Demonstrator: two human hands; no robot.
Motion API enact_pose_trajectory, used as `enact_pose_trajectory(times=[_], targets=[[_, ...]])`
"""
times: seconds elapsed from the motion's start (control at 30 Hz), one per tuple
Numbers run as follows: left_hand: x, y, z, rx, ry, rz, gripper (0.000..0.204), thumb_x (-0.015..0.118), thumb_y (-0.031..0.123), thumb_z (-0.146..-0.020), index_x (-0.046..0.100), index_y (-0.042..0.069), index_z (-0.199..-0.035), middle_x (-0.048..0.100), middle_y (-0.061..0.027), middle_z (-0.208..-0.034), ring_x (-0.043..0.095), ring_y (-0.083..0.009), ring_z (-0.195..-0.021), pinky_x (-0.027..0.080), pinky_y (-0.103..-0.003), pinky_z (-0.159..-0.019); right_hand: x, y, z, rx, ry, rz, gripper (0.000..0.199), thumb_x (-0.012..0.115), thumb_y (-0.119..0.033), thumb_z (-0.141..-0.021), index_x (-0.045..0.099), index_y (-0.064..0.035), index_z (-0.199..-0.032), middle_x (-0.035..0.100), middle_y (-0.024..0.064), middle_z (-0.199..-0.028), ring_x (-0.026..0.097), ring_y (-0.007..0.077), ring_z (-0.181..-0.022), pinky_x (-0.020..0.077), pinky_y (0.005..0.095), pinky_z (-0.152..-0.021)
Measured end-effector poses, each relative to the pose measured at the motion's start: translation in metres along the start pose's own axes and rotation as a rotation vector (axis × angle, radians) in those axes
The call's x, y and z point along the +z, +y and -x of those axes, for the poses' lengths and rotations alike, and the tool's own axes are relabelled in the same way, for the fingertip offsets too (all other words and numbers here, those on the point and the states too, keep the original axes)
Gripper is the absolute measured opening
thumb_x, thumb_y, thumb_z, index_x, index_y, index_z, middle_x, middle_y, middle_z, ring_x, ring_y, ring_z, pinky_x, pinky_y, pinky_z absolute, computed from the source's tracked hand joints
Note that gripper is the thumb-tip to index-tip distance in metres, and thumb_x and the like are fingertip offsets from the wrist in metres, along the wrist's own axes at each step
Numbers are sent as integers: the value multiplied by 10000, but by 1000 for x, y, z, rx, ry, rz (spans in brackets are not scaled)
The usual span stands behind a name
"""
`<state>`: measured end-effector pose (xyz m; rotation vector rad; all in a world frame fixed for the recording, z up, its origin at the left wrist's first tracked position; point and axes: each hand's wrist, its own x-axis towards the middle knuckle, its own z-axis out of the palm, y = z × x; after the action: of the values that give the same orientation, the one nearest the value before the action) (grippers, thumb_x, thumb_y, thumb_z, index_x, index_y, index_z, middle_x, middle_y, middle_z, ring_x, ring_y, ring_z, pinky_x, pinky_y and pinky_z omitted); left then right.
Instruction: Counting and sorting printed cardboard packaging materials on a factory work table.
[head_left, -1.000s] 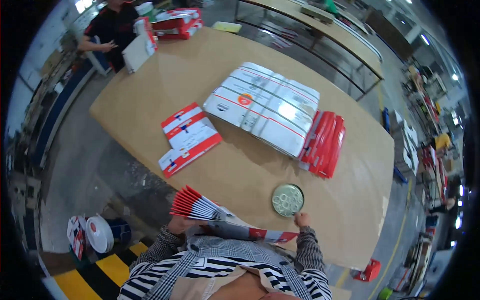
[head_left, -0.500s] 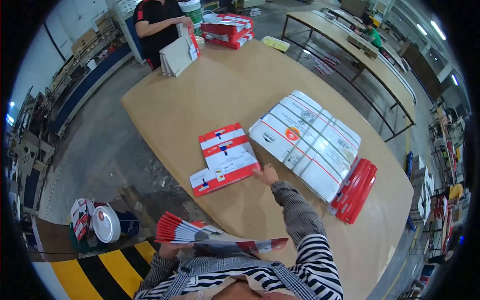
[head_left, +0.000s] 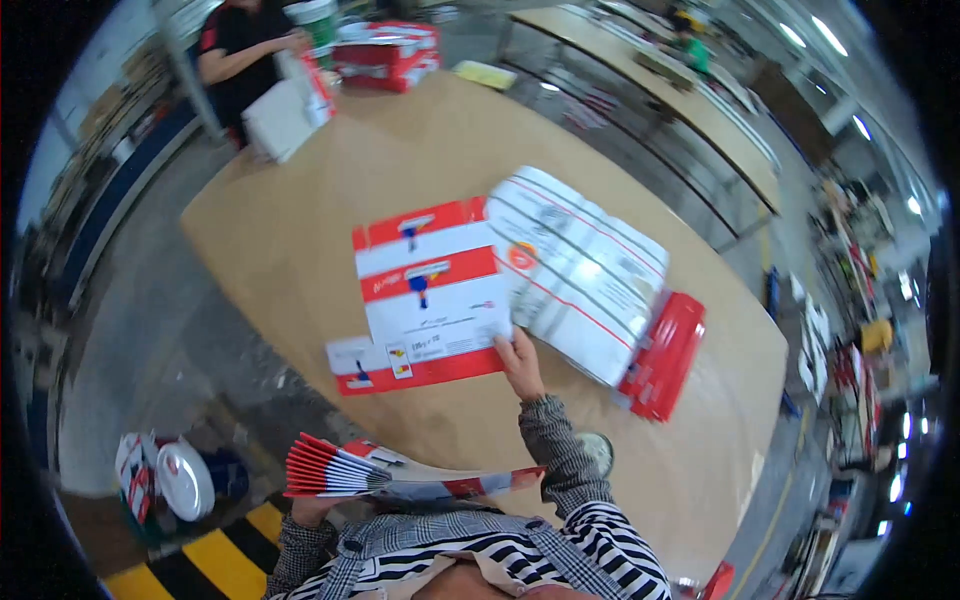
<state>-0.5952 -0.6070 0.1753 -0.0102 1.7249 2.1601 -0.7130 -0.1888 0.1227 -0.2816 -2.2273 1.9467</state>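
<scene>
The right hand [head_left: 520,365] pinched the lower right edge of a flat red-and-white carton [head_left: 435,318] left of the frame's centre, its thumb on top, the other fingers hidden underneath. That sheet was nearly as wide as tall, its stripes climbing slightly rightward and a small flap jutting lower left. At lower left, the left hand [head_left: 312,510] lay under folded cartons [head_left: 335,470], so its grip could not be told; their long axis ran left to right, fanned ends leftward. The right sleeve [head_left: 565,455] partly covered a round tin [head_left: 600,452]; the carton overlapped a white strapped bundle's [head_left: 590,285] left side.
</scene>
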Motion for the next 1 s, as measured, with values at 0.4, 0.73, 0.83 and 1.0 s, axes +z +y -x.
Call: enact_pose_trajectory(times=[0.4,0.73,0.83,1.0], targets=[[298,-25,3,259,-740,-513,453,695,260,-858,557,35,-1227,621,-123,-1158,589,-218,-1079,458,-353,-966,-410,63,303,79,1516,-439,254,472,-305,-998,542,-65,-950,540,0,-778,503,117,-599,398,264,-488],[521,-132,69,244,-1064,-27,580,861,229,-655,571,19,-1112,602,-81,-1028,586,-193,-964,471,-317,-856,-523,111,431,549,626,-421,206,417,-162,-978,537,-4,-1032,590,69,-795,574,150,-664,474,283,-583],[568,-119,77,86,-1234,-175,592,873,203,-635,570,29,-1112,607,-81,-1033,585,-181,-970,468,-318,-857,-528,17,460,337,620,-476,217,376,-97,-974,468,1,-1145,612,110,-869,604,166,-696,519,296,-591],[602,-203,61,104,-1348,-224,801,884,187,-655,471,13,-1319,567,-58,-1186,539,-157,-1092,438,-320,-961,-530,-33,514,374,424,-472,259,349,-46,-968,400,-75,-1220,617,117,-915,610,163,-722,518,272,-596]])
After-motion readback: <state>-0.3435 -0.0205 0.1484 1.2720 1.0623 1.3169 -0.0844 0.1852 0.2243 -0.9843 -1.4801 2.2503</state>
